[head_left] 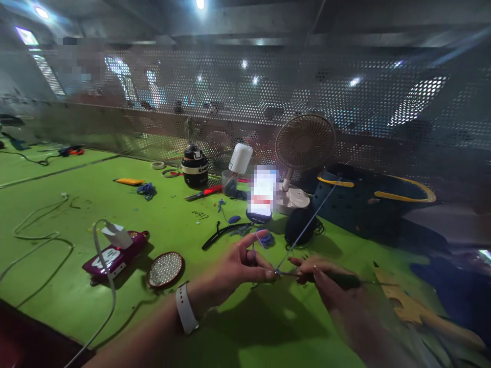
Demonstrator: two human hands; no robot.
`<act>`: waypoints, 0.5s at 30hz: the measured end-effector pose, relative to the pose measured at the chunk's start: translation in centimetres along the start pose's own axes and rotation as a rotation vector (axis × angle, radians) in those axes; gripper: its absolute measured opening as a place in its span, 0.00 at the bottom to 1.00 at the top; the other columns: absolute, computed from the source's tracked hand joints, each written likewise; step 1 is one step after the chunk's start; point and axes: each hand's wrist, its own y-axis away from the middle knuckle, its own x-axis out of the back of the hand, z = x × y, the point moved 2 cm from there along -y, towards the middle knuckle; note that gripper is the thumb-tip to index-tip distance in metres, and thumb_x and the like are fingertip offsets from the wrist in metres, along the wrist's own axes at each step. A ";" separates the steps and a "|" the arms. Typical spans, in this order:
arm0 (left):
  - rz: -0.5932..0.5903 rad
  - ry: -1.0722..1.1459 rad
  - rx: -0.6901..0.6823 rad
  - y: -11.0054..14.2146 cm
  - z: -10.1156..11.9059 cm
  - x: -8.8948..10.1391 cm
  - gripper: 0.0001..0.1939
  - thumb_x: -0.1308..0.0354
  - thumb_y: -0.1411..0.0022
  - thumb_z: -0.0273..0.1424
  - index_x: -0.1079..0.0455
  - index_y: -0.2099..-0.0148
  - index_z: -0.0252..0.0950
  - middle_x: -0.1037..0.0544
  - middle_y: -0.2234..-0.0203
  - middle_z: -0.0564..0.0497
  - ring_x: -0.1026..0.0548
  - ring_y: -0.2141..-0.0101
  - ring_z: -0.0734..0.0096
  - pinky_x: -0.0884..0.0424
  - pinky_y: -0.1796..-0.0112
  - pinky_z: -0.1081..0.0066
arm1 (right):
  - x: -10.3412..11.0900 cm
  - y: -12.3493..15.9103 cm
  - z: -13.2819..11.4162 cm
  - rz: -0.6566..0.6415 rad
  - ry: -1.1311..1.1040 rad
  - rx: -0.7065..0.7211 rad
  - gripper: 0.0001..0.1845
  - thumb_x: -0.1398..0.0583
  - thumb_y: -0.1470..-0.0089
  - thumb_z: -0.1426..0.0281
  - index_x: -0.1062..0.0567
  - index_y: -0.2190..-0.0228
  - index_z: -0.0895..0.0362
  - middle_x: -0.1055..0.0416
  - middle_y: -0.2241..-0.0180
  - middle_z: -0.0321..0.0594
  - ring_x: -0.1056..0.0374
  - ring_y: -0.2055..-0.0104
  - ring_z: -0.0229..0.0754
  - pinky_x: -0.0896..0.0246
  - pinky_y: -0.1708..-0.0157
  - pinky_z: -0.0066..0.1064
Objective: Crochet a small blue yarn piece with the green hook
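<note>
My left hand (240,266), with a white watch strap on its wrist, pinches a small bit of pale blue yarn (303,232) between thumb and a finger. A loop of the strand goes up over its raised index finger. From the pinch, the yarn runs taut up to the dark blue basket (341,204) at the right. My right hand (326,286) grips a crochet hook (347,280) by its dark green handle. The hook's thin metal tip meets the yarn at my left fingertips; the exact stitch is too small to make out.
Behind my hands stand a lit phone (263,191), a fan (305,143) and a black ball of yarn (301,227). Leftward lie a maroon power strip (134,245) with a cable and a round studded disc (165,269). A black bottle (194,168) stands near the perforated screen (230,82).
</note>
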 end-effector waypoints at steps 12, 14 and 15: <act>0.020 0.012 -0.097 0.0 -1.1 -1.1 0.52 0.27 0.54 0.18 0.49 0.32 0.32 0.19 0.75 0.54 0.21 0.70 0.73 0.27 0.62 0.69 | -1.4 1.0 0.4 -0.104 0.160 0.168 0.09 0.38 0.40 0.65 0.21 0.58 0.40 0.21 0.58 0.33 0.26 0.54 0.42 0.32 0.48 0.39; 0.025 0.025 -0.082 0.0 -1.1 -1.0 0.51 0.27 0.55 0.19 0.48 0.32 0.33 0.19 0.74 0.53 0.21 0.69 0.73 0.27 0.63 0.69 | -1.3 0.9 0.4 -0.111 0.173 0.146 0.10 0.38 0.40 0.65 0.21 0.58 0.40 0.21 0.59 0.32 0.26 0.54 0.41 0.31 0.50 0.36; 0.030 0.027 -0.072 0.0 -1.0 -1.0 0.51 0.27 0.54 0.20 0.48 0.32 0.33 0.19 0.73 0.52 0.21 0.70 0.73 0.28 0.64 0.70 | -1.2 0.9 0.3 -0.113 0.187 0.122 0.10 0.38 0.40 0.65 0.21 0.57 0.40 0.21 0.58 0.32 0.26 0.53 0.41 0.30 0.51 0.36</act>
